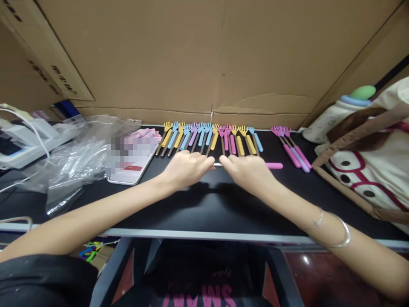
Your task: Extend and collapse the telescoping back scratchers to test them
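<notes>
Both hands are closed on one back scratcher held crosswise above the black table. Its pink handle (275,165) sticks out past my right hand (247,167), and a short piece of silvery rod shows between the fists. My left hand (189,167) grips the other end, whose tip is hidden inside the fingers. Just behind the hands lies a row of back scratchers with small claw heads in yellow, blue, purple and pink; a yellow one (240,146) is close to my right hand. A separate group of pink and purple back scratchers (292,149) lies farther right.
At left are a phone (132,168), crumpled clear plastic bags (76,149) and a white power strip (35,143) with cables. On the right stand a cloth bag (367,170) and a white bottle (329,119). A cardboard wall (191,55) rises behind the black table (211,209).
</notes>
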A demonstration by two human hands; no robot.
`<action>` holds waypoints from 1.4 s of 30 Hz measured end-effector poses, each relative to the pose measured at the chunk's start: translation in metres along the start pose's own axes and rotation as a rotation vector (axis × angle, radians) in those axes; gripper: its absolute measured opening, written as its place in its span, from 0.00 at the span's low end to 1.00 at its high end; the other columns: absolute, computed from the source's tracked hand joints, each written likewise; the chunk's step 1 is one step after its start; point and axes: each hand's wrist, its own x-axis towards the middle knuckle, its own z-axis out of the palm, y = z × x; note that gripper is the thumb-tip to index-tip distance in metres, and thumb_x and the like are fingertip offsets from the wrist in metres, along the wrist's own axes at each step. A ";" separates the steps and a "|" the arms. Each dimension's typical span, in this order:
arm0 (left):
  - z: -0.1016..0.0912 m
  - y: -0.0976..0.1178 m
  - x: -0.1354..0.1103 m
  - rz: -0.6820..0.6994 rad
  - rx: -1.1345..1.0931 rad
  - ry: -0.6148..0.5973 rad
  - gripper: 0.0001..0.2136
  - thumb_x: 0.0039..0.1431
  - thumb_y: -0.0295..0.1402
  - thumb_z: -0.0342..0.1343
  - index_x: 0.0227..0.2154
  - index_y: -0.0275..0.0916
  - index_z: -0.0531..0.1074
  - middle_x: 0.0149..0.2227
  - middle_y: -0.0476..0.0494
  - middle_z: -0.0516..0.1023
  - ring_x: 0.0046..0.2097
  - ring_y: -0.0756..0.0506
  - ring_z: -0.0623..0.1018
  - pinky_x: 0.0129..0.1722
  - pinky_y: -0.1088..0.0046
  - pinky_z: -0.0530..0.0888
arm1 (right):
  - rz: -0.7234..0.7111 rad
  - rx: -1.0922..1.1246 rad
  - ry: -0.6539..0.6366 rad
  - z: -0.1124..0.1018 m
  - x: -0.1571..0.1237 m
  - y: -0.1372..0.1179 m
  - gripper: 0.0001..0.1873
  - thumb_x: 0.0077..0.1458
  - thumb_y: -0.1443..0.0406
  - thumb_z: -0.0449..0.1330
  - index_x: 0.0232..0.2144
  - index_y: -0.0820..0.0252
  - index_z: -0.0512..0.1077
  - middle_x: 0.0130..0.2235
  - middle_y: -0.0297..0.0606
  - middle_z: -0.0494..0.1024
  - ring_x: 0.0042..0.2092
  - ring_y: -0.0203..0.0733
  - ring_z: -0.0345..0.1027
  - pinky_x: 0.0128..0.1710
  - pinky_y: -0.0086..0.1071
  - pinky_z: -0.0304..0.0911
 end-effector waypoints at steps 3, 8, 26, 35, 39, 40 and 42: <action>-0.003 0.007 0.002 -0.028 -0.043 -0.011 0.15 0.65 0.38 0.47 0.24 0.38 0.67 0.18 0.50 0.70 0.21 0.48 0.71 0.20 0.71 0.55 | 0.016 0.018 0.001 -0.003 -0.001 -0.004 0.17 0.60 0.71 0.41 0.33 0.58 0.70 0.24 0.36 0.73 0.21 0.33 0.61 0.23 0.30 0.33; 0.001 -0.004 0.002 0.055 -0.027 -0.007 0.15 0.65 0.38 0.49 0.23 0.38 0.67 0.19 0.50 0.70 0.22 0.49 0.71 0.21 0.71 0.55 | 0.015 0.049 -0.021 0.010 -0.002 -0.004 0.19 0.62 0.70 0.40 0.34 0.57 0.71 0.25 0.35 0.74 0.22 0.32 0.61 0.23 0.30 0.34; -0.051 -0.153 -0.096 -0.041 0.361 -0.102 0.19 0.63 0.43 0.46 0.19 0.39 0.60 0.18 0.52 0.63 0.24 0.50 0.63 0.21 0.76 0.55 | 0.385 -0.260 -0.139 0.049 -0.133 0.180 0.15 0.51 0.57 0.50 0.29 0.61 0.72 0.29 0.43 0.76 0.28 0.39 0.63 0.25 0.29 0.45; -0.058 -0.169 -0.104 -0.031 0.434 -0.133 0.17 0.62 0.39 0.47 0.19 0.39 0.61 0.19 0.52 0.65 0.26 0.50 0.64 0.21 0.76 0.55 | 0.411 -0.263 -0.163 0.052 -0.135 0.186 0.18 0.50 0.54 0.52 0.32 0.60 0.75 0.30 0.46 0.76 0.29 0.40 0.64 0.25 0.30 0.45; -0.057 -0.174 -0.112 -0.029 0.484 -0.155 0.15 0.61 0.37 0.48 0.20 0.40 0.62 0.20 0.52 0.65 0.26 0.50 0.65 0.22 0.76 0.56 | 0.449 -0.245 -0.144 0.051 -0.133 0.187 0.16 0.49 0.55 0.52 0.28 0.59 0.74 0.26 0.47 0.73 0.28 0.41 0.63 0.24 0.31 0.44; -0.057 -0.173 -0.114 -0.036 0.471 -0.156 0.15 0.60 0.37 0.48 0.19 0.40 0.61 0.19 0.52 0.65 0.26 0.50 0.65 0.22 0.76 0.56 | 0.444 -0.238 -0.133 0.051 -0.133 0.186 0.16 0.49 0.55 0.53 0.29 0.59 0.74 0.27 0.46 0.74 0.28 0.40 0.63 0.24 0.31 0.44; -0.055 -0.170 -0.116 -0.055 0.424 -0.158 0.15 0.61 0.38 0.48 0.19 0.39 0.61 0.19 0.51 0.64 0.26 0.50 0.64 0.22 0.76 0.56 | 0.428 -0.225 -0.117 0.050 -0.133 0.183 0.16 0.49 0.55 0.52 0.30 0.59 0.74 0.29 0.46 0.75 0.28 0.40 0.62 0.25 0.30 0.45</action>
